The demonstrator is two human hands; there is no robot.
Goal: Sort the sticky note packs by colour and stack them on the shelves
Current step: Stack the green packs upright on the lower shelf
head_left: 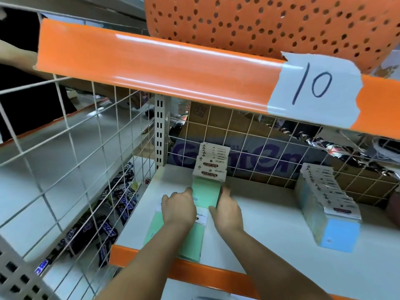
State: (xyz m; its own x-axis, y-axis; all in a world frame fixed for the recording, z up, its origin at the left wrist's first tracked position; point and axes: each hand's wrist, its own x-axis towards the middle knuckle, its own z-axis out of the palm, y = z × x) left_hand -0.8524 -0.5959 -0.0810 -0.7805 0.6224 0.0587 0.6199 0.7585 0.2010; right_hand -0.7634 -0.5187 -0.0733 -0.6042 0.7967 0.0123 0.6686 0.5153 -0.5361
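Green packs (205, 194), count unclear, are being flanked by open left hand (178, 207) and right hand (227, 210); blue stack (329, 215) sitting at 3 o'clock.

Above the hands runs a glossy orange shelf edge (160, 68), and up to their right a torn white label (313, 87) taped onto it reads 10 in dark pen. Higher still sits an orange perforated basket (270, 24). Straight beyond the hands, a white wire grid back panel (259, 152) shows a brown cardboard box (216, 124) with blue lettering behind it. A slotted cream upright post (159, 131) stands just left of that. Far left of the hands, a wire grid side panel (65, 148) screens a neighbouring shelf where chocolate bars (108, 224) lie heaped. Light glares off the orange edge overhead.
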